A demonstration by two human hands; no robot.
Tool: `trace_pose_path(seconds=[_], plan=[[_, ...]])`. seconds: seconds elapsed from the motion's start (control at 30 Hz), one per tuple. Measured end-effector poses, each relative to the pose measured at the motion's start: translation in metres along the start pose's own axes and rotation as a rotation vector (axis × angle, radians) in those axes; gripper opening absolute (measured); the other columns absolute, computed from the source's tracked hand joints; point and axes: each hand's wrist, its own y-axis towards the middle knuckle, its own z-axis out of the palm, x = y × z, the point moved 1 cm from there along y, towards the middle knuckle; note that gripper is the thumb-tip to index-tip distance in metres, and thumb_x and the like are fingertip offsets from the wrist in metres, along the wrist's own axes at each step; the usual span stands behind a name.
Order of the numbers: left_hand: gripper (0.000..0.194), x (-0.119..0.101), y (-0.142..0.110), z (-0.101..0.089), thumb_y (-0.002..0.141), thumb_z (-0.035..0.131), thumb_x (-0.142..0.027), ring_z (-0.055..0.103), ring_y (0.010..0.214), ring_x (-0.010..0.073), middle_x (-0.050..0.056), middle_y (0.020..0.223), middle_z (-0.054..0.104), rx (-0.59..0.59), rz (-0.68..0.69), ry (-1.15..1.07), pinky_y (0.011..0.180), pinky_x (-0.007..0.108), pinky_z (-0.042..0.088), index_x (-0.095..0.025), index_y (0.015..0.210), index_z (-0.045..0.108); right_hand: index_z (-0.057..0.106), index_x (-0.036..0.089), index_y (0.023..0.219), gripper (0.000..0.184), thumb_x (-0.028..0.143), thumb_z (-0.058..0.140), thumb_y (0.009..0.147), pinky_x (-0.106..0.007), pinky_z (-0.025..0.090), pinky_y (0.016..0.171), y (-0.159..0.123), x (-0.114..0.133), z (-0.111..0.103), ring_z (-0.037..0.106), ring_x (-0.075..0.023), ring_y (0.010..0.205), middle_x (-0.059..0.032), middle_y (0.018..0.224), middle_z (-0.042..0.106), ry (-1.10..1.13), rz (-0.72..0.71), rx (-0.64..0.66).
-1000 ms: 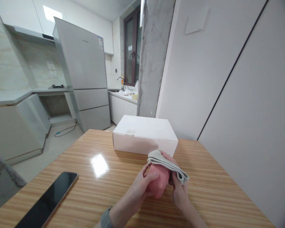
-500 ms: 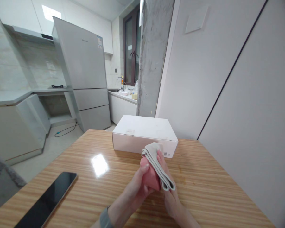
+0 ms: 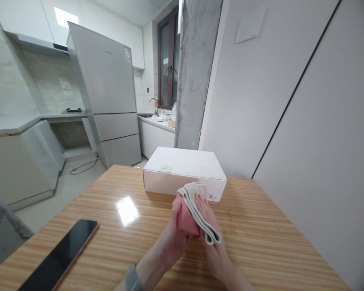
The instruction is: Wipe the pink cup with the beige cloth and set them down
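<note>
My left hand [image 3: 175,236] is shut around a pink rounded object [image 3: 187,218], probably soft plastic or rubber, though its exact kind is hard to tell. My right hand [image 3: 214,252] presses a folded grey-beige cloth [image 3: 198,210] against the object's right side. The cloth drapes over the top of the object and hides part of it. Both hands are held just above the wooden table [image 3: 255,230], a little in front of a white cardboard box [image 3: 183,169].
A black smartphone [image 3: 59,254] lies on the table at front left. Beyond the table stand a concrete pillar [image 3: 194,72], a grey refrigerator [image 3: 104,89] and a counter with a sink tap [image 3: 153,104]. A white wall [image 3: 300,121] runs along the right.
The pink object and cloth have moved left and turned from a flatter hold to a steeper one. The cloth now lies along the object's right side. The view has shifted only slightly.
</note>
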Motion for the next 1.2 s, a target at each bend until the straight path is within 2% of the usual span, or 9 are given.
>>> trace_pose_path(seconds=[0.1, 0.17, 0.27, 0.4, 0.53, 0.63, 0.73, 0.93, 1.2], plan=[[0.062, 0.005, 0.0, -0.002, 0.086, 0.045, -0.06, 0.062, 0.081, 0.0145, 0.007, 0.114, 0.067, 0.033, 0.068, 0.082, 0.063, 0.022, 0.044, -0.017, 0.132, 0.052, 0.046, 0.029, 0.136, 0.042, 0.037, 0.041, 0.095, -0.047, 0.013, 0.117, -0.005, -0.006, 0.006, 0.026, -0.0237, 0.14, -0.0019, 0.147, 0.04, 0.14, 0.164, -0.126], [0.065, 0.006, 0.001, -0.003, 0.083, 0.052, -0.058, 0.062, 0.095, 0.0193, 0.009, 0.117, 0.066, 0.04, 0.099, 0.1, 0.078, 0.026, 0.046, -0.016, 0.133, 0.051, 0.053, 0.028, 0.131, 0.043, 0.042, 0.049, 0.091, -0.046, 0.015, 0.116, -0.006, -0.009, 0.01, 0.03, -0.0241, 0.138, -0.0036, 0.144, 0.044, 0.264, 0.295, -0.225], [0.071, 0.005, 0.005, -0.005, 0.075, 0.064, -0.053, 0.056, 0.114, 0.0262, 0.012, 0.116, 0.066, 0.031, 0.149, 0.128, 0.098, 0.033, 0.04, -0.012, 0.132, 0.051, 0.061, 0.025, 0.122, 0.048, 0.05, 0.063, 0.081, -0.044, 0.018, 0.116, -0.003, -0.013, 0.012, 0.038, -0.0259, 0.134, -0.0048, 0.136, 0.054, 0.419, 0.539, -0.389], [0.078, 0.005, 0.01, -0.01, 0.068, 0.072, -0.047, 0.054, 0.115, 0.0289, 0.012, 0.118, 0.064, -0.08, 0.29, 0.301, 0.101, 0.039, 0.039, -0.015, 0.134, 0.044, 0.065, 0.024, 0.114, 0.052, 0.054, 0.07, 0.071, -0.04, 0.022, 0.114, 0.003, -0.019, 0.012, 0.043, -0.0243, 0.131, -0.002, 0.127, 0.062, 0.627, 0.739, -0.527], [0.09, 0.003, 0.009, -0.012, 0.058, 0.078, -0.041, 0.059, 0.103, 0.0274, 0.011, 0.112, 0.061, -0.231, 0.397, 0.543, 0.091, 0.039, 0.046, -0.019, 0.134, 0.035, 0.067, 0.026, 0.111, 0.05, 0.056, 0.069, 0.071, -0.039, 0.031, 0.11, 0.009, -0.017, 0.019, 0.049, -0.0234, 0.125, -0.0002, 0.118, 0.067, 0.887, 0.802, -0.508], [0.093, -0.001, 0.006, -0.008, 0.053, 0.081, -0.034, 0.056, 0.107, 0.0268, 0.01, 0.118, 0.053, -0.268, 0.501, 0.67, 0.091, 0.037, 0.046, -0.023, 0.133, 0.034, 0.068, 0.025, 0.109, 0.046, 0.052, 0.071, 0.072, -0.04, 0.04, 0.104, 0.012, -0.006, 0.026, 0.057, -0.0246, 0.116, -0.0009, 0.113, 0.07, 1.054, 0.781, -0.468], [0.094, -0.005, 0.002, -0.004, 0.05, 0.082, -0.027, 0.053, 0.112, 0.0268, 0.009, 0.121, 0.047, -0.33, 0.564, 0.811, 0.095, 0.038, 0.045, -0.026, 0.133, 0.036, 0.07, 0.023, 0.105, 0.041, 0.048, 0.072, 0.072, -0.04, 0.044, 0.1, 0.013, 0.003, 0.029, 0.061, -0.0251, 0.11, -0.0023, 0.109, 0.071, 1.158, 0.794, -0.433], [0.103, -0.013, -0.003, 0.004, 0.045, 0.085, -0.021, 0.048, 0.113, 0.0276, 0.005, 0.115, 0.042, -0.439, 0.676, 1.032, 0.1, 0.041, 0.041, -0.027, 0.135, 0.037, 0.068, 0.021, 0.108, 0.044, 0.054, 0.061, 0.08, -0.042, 0.044, 0.1, 0.011, 0.007, 0.021, 0.062, -0.0253, 0.11, -0.0049, 0.114, 0.069, 1.187, 0.871, -0.344], [0.099, -0.017, -0.004, 0.006, 0.047, 0.084, -0.02, 0.05, 0.111, 0.028, 0.005, 0.112, 0.043, -0.453, 0.646, 1.087, 0.098, 0.041, 0.041, -0.025, 0.135, 0.039, 0.066, 0.021, 0.11, 0.044, 0.053, 0.058, 0.082, -0.045, 0.046, 0.098, 0.019, 0.015, 0.008, 0.06, -0.0275, 0.113, -0.0058, 0.114, 0.069, 1.112, 0.879, -0.361]])
